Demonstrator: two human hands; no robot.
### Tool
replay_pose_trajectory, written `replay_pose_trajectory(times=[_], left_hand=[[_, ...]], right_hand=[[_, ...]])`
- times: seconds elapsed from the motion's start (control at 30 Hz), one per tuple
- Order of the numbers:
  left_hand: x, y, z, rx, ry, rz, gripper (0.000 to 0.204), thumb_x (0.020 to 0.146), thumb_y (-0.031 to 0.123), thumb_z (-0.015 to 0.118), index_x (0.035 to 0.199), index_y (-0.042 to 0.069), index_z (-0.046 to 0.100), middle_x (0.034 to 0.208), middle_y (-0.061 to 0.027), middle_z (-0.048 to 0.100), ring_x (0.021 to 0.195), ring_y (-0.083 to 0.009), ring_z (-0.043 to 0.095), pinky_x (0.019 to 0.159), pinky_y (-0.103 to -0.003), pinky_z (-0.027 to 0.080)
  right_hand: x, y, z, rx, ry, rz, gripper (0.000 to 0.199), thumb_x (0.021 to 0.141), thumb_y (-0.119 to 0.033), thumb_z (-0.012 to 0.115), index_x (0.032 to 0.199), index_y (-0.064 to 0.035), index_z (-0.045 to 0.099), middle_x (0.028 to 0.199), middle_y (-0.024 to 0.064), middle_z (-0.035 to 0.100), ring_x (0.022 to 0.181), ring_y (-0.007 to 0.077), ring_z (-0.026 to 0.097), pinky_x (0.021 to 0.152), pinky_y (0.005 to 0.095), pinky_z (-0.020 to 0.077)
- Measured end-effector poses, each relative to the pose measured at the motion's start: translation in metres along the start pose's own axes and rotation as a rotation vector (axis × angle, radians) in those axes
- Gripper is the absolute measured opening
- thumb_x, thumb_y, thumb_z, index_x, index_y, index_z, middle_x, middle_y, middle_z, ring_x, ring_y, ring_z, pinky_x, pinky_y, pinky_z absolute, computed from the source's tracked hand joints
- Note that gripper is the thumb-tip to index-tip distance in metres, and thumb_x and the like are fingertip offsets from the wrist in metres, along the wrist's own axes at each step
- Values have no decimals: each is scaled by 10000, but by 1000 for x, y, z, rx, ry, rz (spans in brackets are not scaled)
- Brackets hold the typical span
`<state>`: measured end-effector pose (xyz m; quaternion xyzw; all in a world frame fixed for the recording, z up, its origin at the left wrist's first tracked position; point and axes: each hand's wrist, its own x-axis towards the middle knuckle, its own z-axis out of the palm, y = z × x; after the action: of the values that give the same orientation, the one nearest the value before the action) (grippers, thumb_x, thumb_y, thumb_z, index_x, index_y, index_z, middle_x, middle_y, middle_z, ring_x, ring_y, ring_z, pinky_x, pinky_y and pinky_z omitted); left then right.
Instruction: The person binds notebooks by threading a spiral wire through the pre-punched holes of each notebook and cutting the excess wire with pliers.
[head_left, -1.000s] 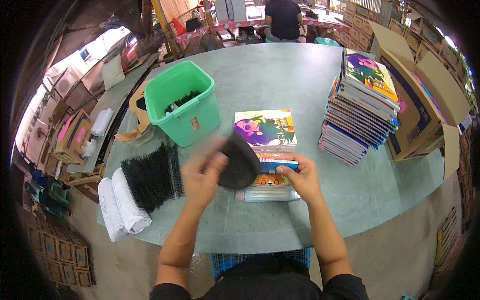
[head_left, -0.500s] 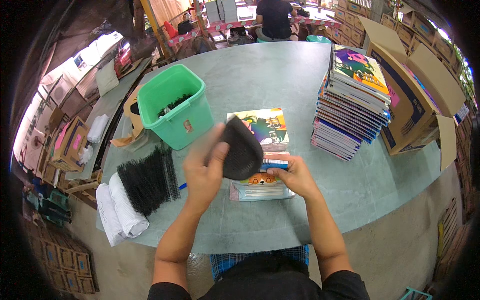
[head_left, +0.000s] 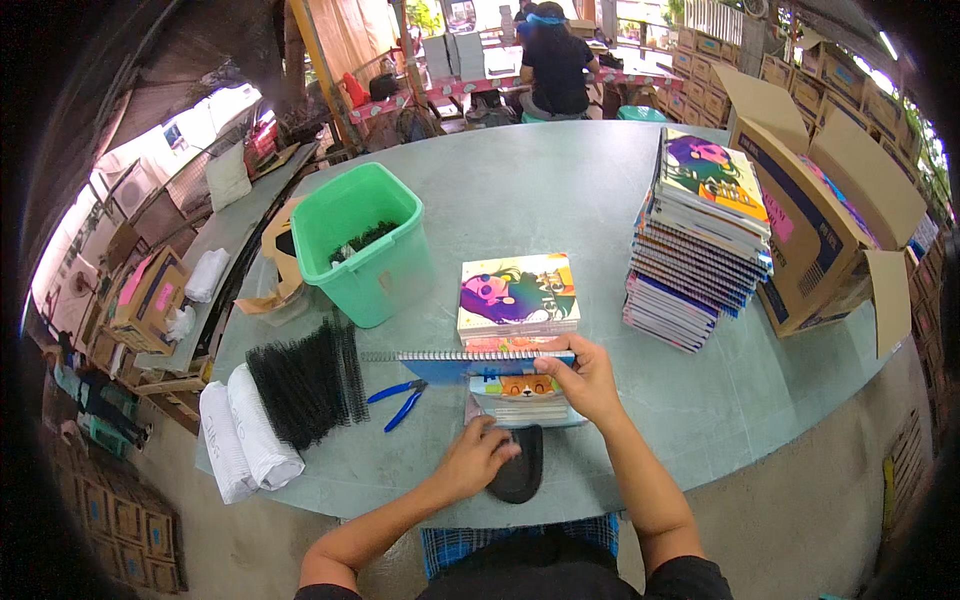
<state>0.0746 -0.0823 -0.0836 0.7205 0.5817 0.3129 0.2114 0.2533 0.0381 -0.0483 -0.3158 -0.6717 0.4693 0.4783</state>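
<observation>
My right hand [head_left: 582,382] is closed on the right end of a blue spiral notebook [head_left: 450,368], held with its bound edge up. A spiral coil [head_left: 480,355] runs along that edge, and its loose end sticks out past the left corner. Under the notebook lies a stack of small notebooks [head_left: 530,408] with a cartoon animal cover. My left hand [head_left: 474,460], slightly blurred, has its fingers loosely apart beside a black rounded pad [head_left: 520,470] lying at the table's near edge. Blue cutting pliers [head_left: 400,402] rest to the left with their handles spread.
A bundle of black coils [head_left: 305,385] and white wrapped rolls [head_left: 245,430] lie at left, near a green bin [head_left: 365,270]. Colourful notebooks [head_left: 518,298] are stacked ahead. A tall notebook stack [head_left: 695,245] and an open carton [head_left: 815,235] stand at right. Another person [head_left: 557,70] sits beyond the table.
The black pad has gone from my left hand down to the table's near edge. My left hand has moved down toward me. The blue notebook and its coil now show at full length.
</observation>
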Motion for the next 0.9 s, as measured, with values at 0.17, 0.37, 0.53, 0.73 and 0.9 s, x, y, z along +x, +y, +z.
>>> replay_pose_trajectory(times=[0.17,0.37,0.53,0.73,0.9], left_hand=[[50,62,-49,532,423,419,262,743,236,684,929,66,611,1006,-111,572,965,-299,530,819,-409,388],[82,59,-74,590,132,271,321,751,241,661,998,55,577,1041,-108,561,978,-284,533,824,-412,375],[87,57,-67,540,226,382,291,731,264,675,896,41,589,964,-97,582,945,-274,534,799,-406,383],[89,60,-66,367,291,384,246,729,257,681,839,51,605,856,-83,604,942,-256,529,790,-398,383],[93,57,-71,565,215,365,230,693,183,711,841,54,591,869,-71,571,957,-258,513,783,-406,380]], right_hand=[[1,-10,-1,167,36,2,238,777,-64,696,1004,-11,645,884,33,655,819,89,574,738,242,467],[-1,-29,-3,-150,-88,190,214,762,-115,722,938,-1,679,860,60,672,840,114,587,772,246,464],[-1,-17,4,192,45,15,255,736,-159,750,939,-19,683,898,66,682,868,140,609,804,284,466],[0,1,4,17,31,-74,232,767,-106,703,985,-32,668,1018,73,669,946,163,609,845,302,462],[7,-5,-4,137,13,-37,228,777,-99,697,987,-18,661,1020,76,664,923,154,610,844,280,458]])
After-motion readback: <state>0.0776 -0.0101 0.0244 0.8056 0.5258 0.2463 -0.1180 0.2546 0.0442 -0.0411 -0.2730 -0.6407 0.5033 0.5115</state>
